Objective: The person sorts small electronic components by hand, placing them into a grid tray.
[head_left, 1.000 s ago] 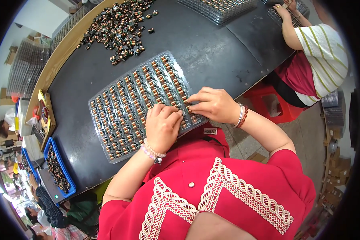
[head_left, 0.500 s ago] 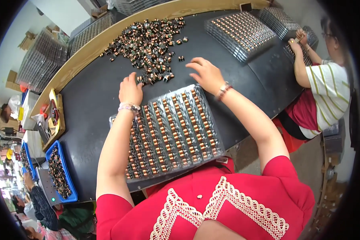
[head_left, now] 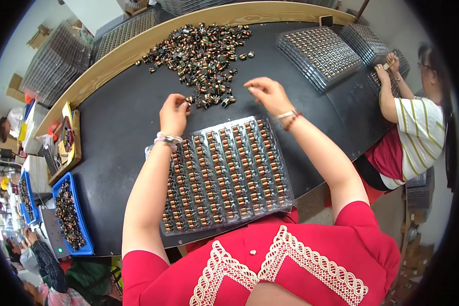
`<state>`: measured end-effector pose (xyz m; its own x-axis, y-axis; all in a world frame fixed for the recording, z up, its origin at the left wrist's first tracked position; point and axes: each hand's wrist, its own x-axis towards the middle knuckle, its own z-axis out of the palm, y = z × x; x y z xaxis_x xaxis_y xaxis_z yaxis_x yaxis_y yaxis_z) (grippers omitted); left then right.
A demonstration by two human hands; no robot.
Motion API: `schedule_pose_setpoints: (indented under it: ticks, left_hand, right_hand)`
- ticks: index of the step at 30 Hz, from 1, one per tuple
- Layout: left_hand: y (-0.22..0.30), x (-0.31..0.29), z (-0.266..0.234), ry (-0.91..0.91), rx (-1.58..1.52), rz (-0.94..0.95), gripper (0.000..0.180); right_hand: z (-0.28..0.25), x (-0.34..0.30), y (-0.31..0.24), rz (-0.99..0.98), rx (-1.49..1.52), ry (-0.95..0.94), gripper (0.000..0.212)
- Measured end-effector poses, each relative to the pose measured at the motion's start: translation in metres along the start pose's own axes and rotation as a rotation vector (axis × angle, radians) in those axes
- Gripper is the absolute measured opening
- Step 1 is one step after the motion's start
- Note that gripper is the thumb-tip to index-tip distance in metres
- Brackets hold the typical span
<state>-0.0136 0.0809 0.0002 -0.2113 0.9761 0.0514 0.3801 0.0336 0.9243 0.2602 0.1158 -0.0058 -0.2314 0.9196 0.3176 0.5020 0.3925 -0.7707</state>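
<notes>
My left hand point(head_left: 174, 115) is at the near left edge of a heap of small copper-wound coils point(head_left: 201, 58). Its thumb and forefinger close on one coil point(head_left: 189, 100) there. To the right of the heap, my right hand point(head_left: 271, 97) hovers over the black tabletop, slightly blurred. Its fingers are bent and a little apart, and I make out no coil in them. Between my forearms lies a clear plastic tray point(head_left: 149, 149) at the table's near edge, holding rows of coils. My left wrist partly covers the tray's left side.
Stacked coil trays point(head_left: 319, 53) stand at the far right, near a co-worker point(head_left: 418, 120) handling another tray. Blue bins point(head_left: 89, 239) of parts and a wooden box point(head_left: 77, 145) are at the left. A wooden rim point(head_left: 132, 43) borders the table's far side.
The view has shifted, so the table sits slightly lower and further right. My left fingers have closed on a coil at the heap's edge. My right fingers have drawn closer together.
</notes>
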Motion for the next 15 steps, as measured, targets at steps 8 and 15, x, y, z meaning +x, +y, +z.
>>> schedule_pose_setpoints:
  ticks: [8,15]
  left_hand:
    - [0.031,-0.062,-0.025,-0.218,-0.252,-0.116,0.03]
    - [0.047,-0.187,-0.024,-0.214,0.167,0.223,0.015]
  right_hand:
    - [-0.025,-0.124,-0.072,-0.096,-0.017,-0.192,0.024]
    - [-0.015,-0.146,-0.068,-0.039,0.109,-0.193,0.019]
